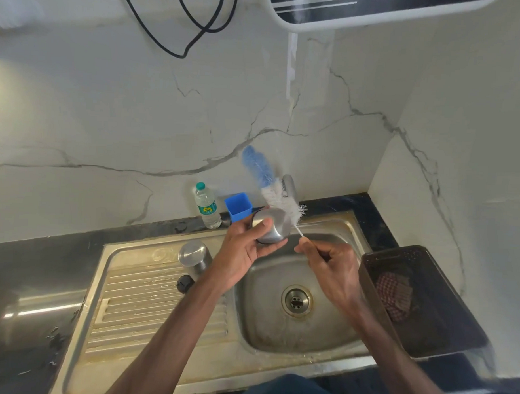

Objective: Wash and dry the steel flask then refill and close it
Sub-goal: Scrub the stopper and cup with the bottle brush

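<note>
Washing is underway, by my reading. The left hand (245,249) wraps its fingers round the steel flask (272,226), held over the back edge of the sink (277,330) with its rounded end towards the camera. The right hand (330,267) pinches the wire handle of the bottle brush (268,182), whose bristles stand outside the flask. No water runs that I can see. Rinsing, drying, refilling and closing look undone.

Count:
- 2 steel pieces — the held one and a steel cap (193,253) left of the sink
- 1 black stopper (185,283) beside that cap
- 1 brush
- 1 water bottle (207,206) and 1 blue cup (238,206) behind the sink
- 1 dark basket (365,277) right of the sink, holding 1 checked cloth (394,293)
</note>
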Demonstrator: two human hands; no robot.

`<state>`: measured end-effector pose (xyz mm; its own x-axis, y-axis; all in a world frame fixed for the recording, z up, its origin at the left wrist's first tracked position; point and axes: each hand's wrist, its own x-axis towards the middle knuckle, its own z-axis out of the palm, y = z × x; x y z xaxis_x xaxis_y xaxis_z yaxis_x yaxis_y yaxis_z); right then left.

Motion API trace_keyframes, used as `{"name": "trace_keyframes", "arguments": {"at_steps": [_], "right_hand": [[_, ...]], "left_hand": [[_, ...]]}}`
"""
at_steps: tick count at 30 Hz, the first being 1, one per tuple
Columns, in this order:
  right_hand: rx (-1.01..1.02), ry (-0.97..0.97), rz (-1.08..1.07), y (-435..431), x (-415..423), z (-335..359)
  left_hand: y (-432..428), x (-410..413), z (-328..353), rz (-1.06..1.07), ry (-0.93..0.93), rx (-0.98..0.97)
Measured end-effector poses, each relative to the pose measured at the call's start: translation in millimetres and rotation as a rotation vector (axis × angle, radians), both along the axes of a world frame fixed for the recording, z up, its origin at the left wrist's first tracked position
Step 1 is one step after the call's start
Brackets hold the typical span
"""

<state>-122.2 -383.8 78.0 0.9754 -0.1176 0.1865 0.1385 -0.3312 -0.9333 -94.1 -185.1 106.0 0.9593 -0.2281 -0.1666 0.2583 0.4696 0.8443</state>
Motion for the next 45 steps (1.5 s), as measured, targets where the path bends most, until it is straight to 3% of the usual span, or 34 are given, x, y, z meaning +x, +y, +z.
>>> {"name": "trace_keyframes", "arguments": {"at_steps": [10, 17, 25, 34, 40, 45], "right_hand": [[0.075, 0.042, 0.048, -10, -13, -12], [-0.057, -0.008, 0.018, -10, 0, -4], [-0.265, -0.030, 0.025, -19, -5, -30], [-0.300, -0.013, 0.003, -18, 5, -31], [-0.312, -0.015, 0.016, -19, -1, -34], [-0.352, -0.065, 0.015, -12, 2, -22]], "left_hand": [[25, 5, -8, -0.054, 0.063, -0.022], [27, 11, -9, 0.027, -0.047, 0.489], [42, 20, -13, 0.142, -0.143, 0.804], [35, 18, -11, 0.023, -0.260, 0.864], [42, 22, -10, 0.093, -0.212, 0.833], [22, 10, -16, -0.060, -0.227, 0.842]]}}
